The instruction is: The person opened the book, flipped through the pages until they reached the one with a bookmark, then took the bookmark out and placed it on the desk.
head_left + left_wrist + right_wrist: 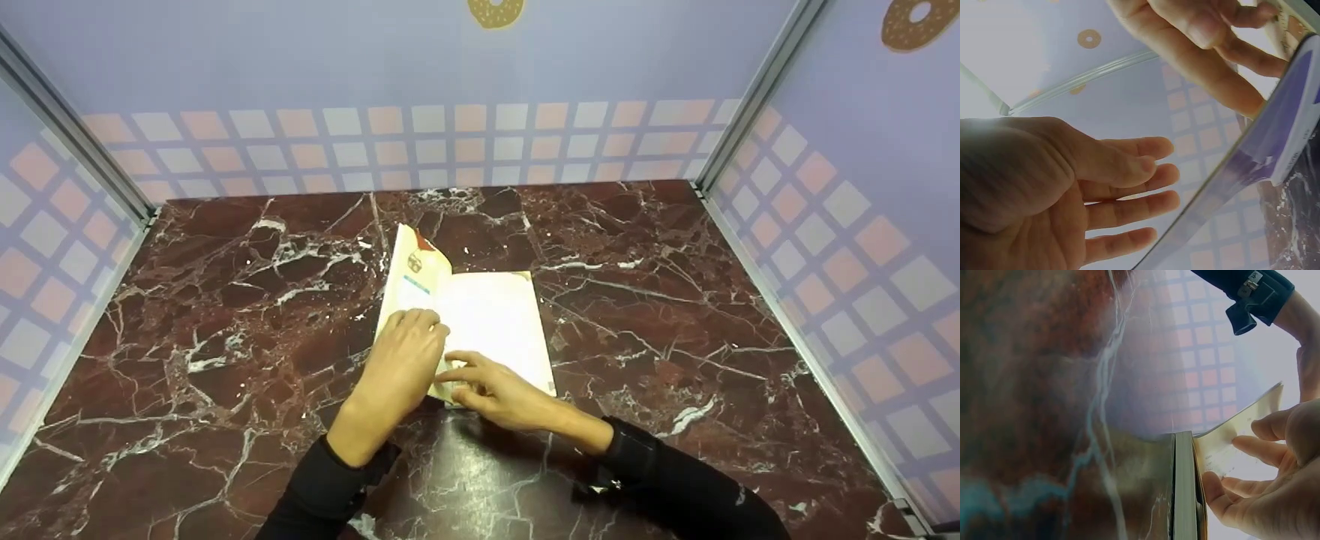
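Observation:
A book point(499, 322) lies opened on the marble-patterned table, its right side bright with glare. The left leaf point(415, 262) stands up at a slant, showing a small drawing and a blue strip. My left hand point(401, 360) is at this raised leaf; in the left wrist view its fingers point(1134, 211) are mostly straight, beside a purple and white cover point(1292, 107). Low by the book's inner fold, my right hand point(495, 390) touches the page with its fingertips. In the right wrist view the fingers point(1261, 449) of that hand are spread and loosely bent against the page.
Dark red marble with white veins covers the table point(225, 360). Lilac panels with pink and white squares point(427, 146) stand at the back and both sides, joined by metal corner strips point(757, 97). Black sleeves point(675, 480) cover both forearms.

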